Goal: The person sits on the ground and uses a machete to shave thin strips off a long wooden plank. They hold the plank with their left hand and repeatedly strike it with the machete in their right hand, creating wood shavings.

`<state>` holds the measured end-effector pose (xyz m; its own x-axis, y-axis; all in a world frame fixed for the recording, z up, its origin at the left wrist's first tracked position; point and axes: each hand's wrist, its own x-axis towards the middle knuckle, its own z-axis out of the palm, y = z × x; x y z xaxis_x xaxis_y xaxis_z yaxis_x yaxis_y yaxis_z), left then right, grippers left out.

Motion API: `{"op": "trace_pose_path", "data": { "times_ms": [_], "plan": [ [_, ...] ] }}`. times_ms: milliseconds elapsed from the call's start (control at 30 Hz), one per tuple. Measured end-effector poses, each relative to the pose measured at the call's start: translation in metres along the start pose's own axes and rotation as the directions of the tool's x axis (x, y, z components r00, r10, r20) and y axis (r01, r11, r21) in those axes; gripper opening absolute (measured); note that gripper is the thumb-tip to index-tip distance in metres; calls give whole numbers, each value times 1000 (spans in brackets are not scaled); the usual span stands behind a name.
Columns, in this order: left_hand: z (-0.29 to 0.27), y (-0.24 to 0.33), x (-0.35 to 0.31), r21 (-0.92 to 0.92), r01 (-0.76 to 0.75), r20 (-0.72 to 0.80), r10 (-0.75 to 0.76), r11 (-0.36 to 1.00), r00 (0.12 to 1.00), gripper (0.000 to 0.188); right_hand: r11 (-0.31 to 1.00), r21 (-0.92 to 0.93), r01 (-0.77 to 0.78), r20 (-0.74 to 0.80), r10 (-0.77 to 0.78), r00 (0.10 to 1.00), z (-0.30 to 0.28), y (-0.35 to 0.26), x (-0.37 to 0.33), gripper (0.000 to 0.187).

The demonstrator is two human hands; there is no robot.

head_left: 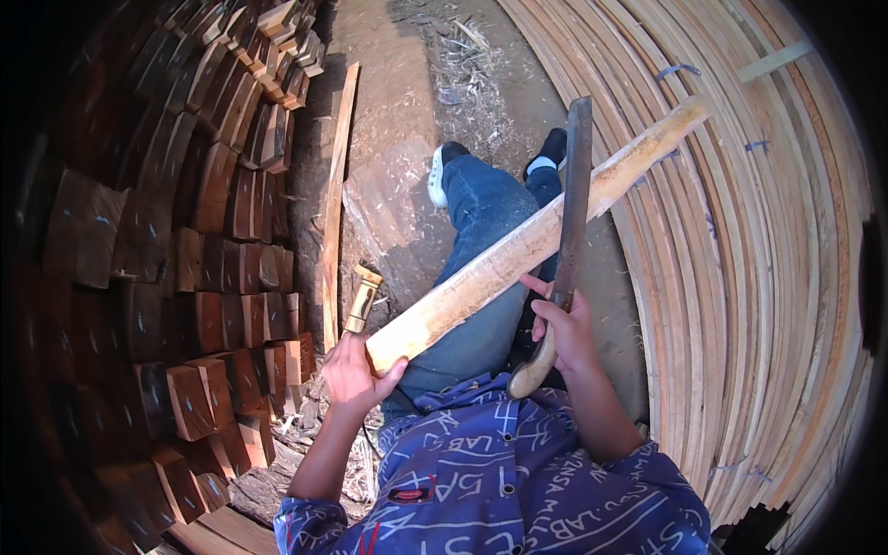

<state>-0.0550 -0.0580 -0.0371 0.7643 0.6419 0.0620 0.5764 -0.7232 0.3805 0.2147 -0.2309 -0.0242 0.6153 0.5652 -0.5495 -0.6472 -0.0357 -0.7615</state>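
A long pale wooden plank [481, 282] lies slantwise across my lap, its near end at left and its far end up at right. My left hand [356, 372] grips the near end, thumb on top. In my right hand [569, 335] is a machete [575, 185] with a broad dark blade and a curved wooden handle. Its blade points away from me and crosses over the plank. The index finger of that hand is stretched toward the plank's edge, while the other fingers are around the handle near the blade.
Stacked wooden blocks [217, 268] rise at left. Long thin boards [740, 305], tied in bundles, curve along the right. A narrow strip of wood [339, 203] lies on the ground near a yellowish cylindrical thing [363, 301]. Wood shavings [472, 69] litter the ground ahead, beyond my outstretched legs.
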Motion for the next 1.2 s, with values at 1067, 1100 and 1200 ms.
{"op": "trace_pose_path", "data": {
  "times_ms": [1067,1100,1200],
  "plan": [
    [-68,19,74,-414,660,900,170,627,402,13,985,-174,4,-159,-32,987,-50,8,-29,22],
    [-72,30,83,-402,666,898,128,628,421,13,987,-161,10,-162,-37,986,-50,7,-30,23],
    [-56,37,99,-479,605,827,95,637,554,12,971,-229,63,-152,-99,983,-51,2,-30,21]
  ]
}}
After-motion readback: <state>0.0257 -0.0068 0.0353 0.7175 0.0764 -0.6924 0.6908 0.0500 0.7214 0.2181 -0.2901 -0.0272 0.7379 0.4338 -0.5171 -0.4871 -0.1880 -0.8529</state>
